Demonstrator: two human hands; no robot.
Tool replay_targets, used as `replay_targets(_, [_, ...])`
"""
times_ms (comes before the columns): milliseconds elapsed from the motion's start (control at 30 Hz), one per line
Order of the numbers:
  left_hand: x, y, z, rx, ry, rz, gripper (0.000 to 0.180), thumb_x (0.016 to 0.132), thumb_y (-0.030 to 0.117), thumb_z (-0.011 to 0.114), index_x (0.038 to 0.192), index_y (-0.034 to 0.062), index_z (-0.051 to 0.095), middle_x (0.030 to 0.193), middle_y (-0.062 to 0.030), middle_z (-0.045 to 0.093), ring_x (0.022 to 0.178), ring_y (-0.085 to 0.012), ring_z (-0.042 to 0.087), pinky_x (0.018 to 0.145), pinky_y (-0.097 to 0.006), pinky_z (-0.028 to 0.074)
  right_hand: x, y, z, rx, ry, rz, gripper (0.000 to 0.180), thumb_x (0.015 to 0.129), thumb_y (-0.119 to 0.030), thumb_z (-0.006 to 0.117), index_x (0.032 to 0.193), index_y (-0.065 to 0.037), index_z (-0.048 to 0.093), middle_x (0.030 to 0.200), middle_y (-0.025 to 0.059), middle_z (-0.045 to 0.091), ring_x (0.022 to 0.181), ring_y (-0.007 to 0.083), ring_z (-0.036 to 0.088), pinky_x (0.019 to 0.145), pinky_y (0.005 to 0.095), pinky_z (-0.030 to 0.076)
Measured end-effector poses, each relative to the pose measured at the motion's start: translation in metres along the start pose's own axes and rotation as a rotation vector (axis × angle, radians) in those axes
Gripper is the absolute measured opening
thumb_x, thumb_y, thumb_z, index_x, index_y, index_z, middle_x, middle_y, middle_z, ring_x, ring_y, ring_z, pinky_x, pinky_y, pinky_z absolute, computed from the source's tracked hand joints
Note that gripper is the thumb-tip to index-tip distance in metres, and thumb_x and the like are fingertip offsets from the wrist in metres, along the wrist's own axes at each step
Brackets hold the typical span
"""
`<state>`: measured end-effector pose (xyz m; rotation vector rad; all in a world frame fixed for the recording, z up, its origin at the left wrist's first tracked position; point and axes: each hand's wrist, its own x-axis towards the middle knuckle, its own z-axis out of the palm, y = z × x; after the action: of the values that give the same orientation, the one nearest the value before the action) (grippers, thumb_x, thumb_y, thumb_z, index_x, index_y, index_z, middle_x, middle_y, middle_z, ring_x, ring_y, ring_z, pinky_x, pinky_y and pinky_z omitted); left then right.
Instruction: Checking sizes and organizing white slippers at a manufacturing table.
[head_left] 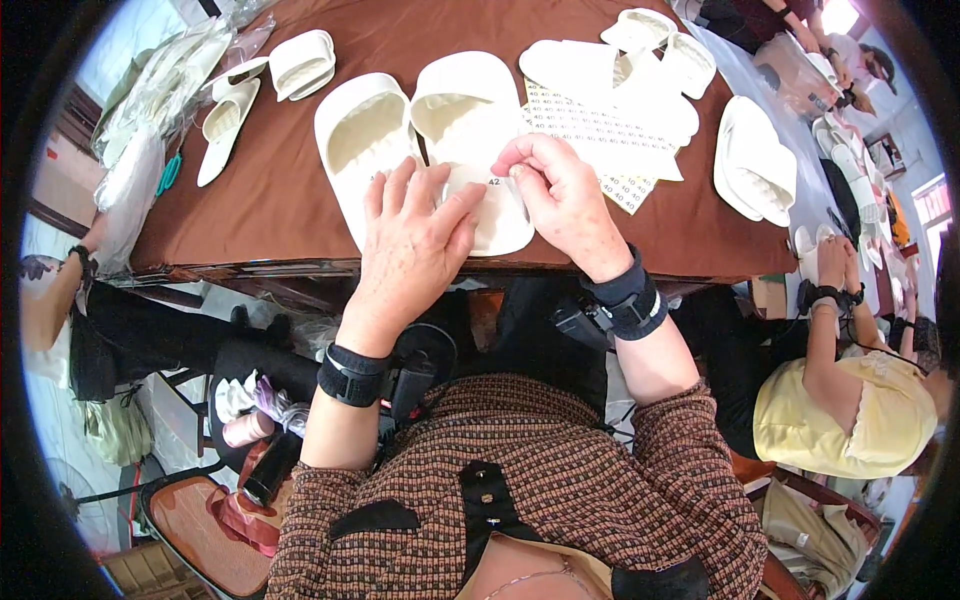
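Two white slide slippers (466, 92) lie side by side at the table's near edge, toes pointing away from me. My left hand (415, 225) rests palm down across their heel ends, fingers spread and holding nothing. Over the right slipper's heel, my right hand (556, 200) is closed in a pinch of thumb and forefinger. Whatever is between those fingertips is too small to make out. A small dark printed size mark (495, 183) shows on the insole just below the pinch. Sheets of printed size stickers (627, 192) lie right of the pair, partly under white sheets (600, 130).
More white slippers (757, 160) sit on the brown-covered table (240, 225), right and far left. Clear plastic bags (150, 110) and teal-handled scissors (170, 174) are at the left edge. Co-workers, one in yellow (840, 410), sit or stand at both sides.
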<state>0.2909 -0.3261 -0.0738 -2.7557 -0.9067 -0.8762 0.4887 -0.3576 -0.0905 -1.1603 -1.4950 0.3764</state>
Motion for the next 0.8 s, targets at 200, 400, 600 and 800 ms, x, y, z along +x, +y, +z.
replay_targets(200, [0.0,-0.002,0.0,-0.027,0.015,-0.012,0.028,0.09,0.019,0.061,0.117,0.0168,0.065,0.126,-0.0103,0.056,0.126,-0.0384,0.047,0.109,-0.054,0.031,0.0,-0.004,0.0,-0.081,0.04,-0.024,0.016,0.088,0.0,0.054,0.101,-0.004,0.062,0.083,0.0141,0.062,0.078,0.0252,0.059,0.072,0.0354,0.05])
replay_targets(400, [0.006,-0.021,-0.026,-0.539,-0.046,-0.087,0.029,0.085,0.009,0.067,0.114,0.0063,0.065,0.123,-0.0148,0.059,0.12,-0.0333,0.054,0.104,-0.043,0.04,-0.001,-0.005,-0.01,0.187,-0.034,0.067,0.018,0.091,0.004,0.051,0.105,-0.002,0.061,0.099,0.0113,0.066,0.093,0.019,0.064,0.083,0.0305,0.051])
replay_targets(600, [0.046,-0.093,-0.074,-0.34,-0.004,-0.021,0.031,0.087,0.006,0.065,0.117,0.0,0.064,0.122,-0.0168,0.061,0.114,-0.0299,0.06,0.096,-0.036,0.047,0.01,-0.057,-0.046,0.306,-0.14,0.049,0.022,0.094,0.006,0.049,0.112,0.0,0.06,0.103,0.0046,0.066,0.101,0.0109,0.062,0.09,0.0258,0.048])
replay_targets(800, [0.064,-0.156,-0.056,-0.637,-0.305,-0.329,0.049,0.09,0.015,0.067,0.134,-0.0012,0.052,0.133,-0.0149,0.057,0.123,-0.0221,0.054,0.106,-0.033,0.04,0.079,-0.044,-0.051,-0.338,-0.199,-0.314,0.019,0.096,-0.012,0.055,0.11,0.0,0.06,0.1,0.011,0.068,0.087,0.0186,0.064,0.075,0.0336,0.05])
